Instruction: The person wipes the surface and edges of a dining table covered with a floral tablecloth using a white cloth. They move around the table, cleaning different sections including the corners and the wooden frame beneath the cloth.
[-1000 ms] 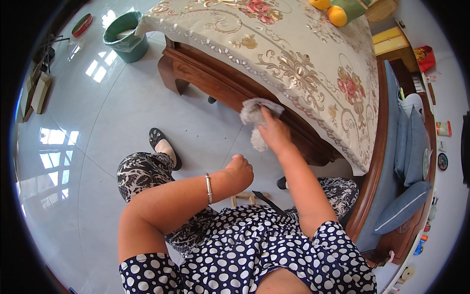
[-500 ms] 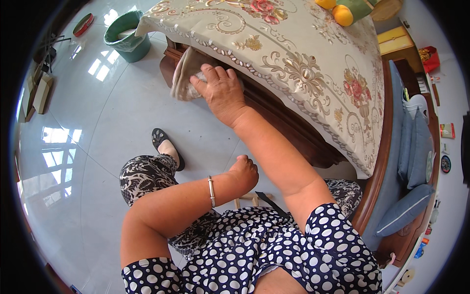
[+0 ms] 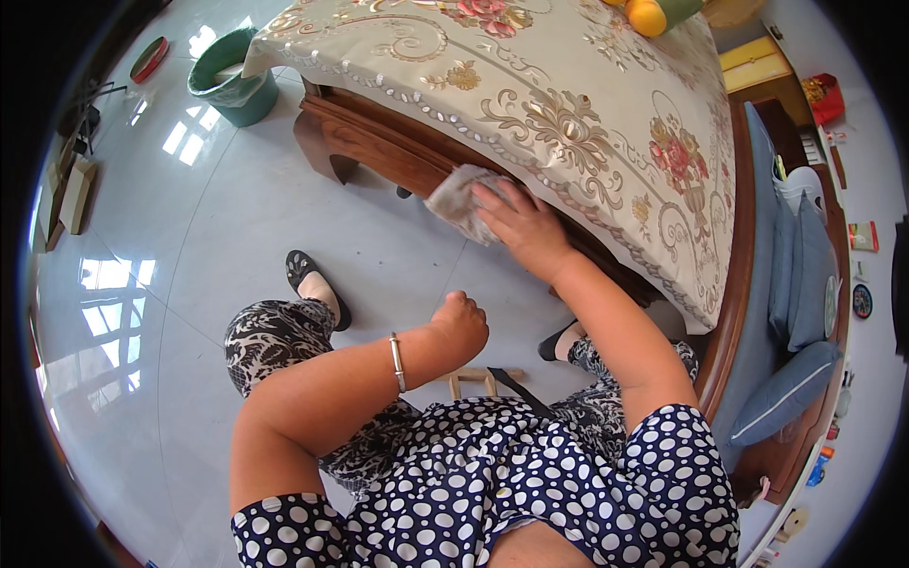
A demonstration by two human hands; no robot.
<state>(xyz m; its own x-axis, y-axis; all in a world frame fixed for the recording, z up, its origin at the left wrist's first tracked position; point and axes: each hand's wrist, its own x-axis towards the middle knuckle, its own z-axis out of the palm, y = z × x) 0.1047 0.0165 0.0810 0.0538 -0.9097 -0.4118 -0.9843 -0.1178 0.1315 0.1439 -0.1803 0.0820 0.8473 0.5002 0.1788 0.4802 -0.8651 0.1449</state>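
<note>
My right hand presses a crumpled greyish-beige cloth against the dark brown wooden side of a low table. Its fingers curve over the cloth, just below the scalloped edge of a cream floral tablecloth. My left hand hovers over my lap, curled into a loose fist, with a silver bangle on the wrist. Whatever its fingers may hold is hidden from view.
A green bin with a liner stands by the table's far left corner. To the right is a wooden sofa with blue cushions. Orange fruit sits on the tabletop. Wooden pieces lie at the far left.
My right hand has slid the cloth rightward and nearer along the table's side, away from its left corner. The left hand has barely shifted and stays curled.
</note>
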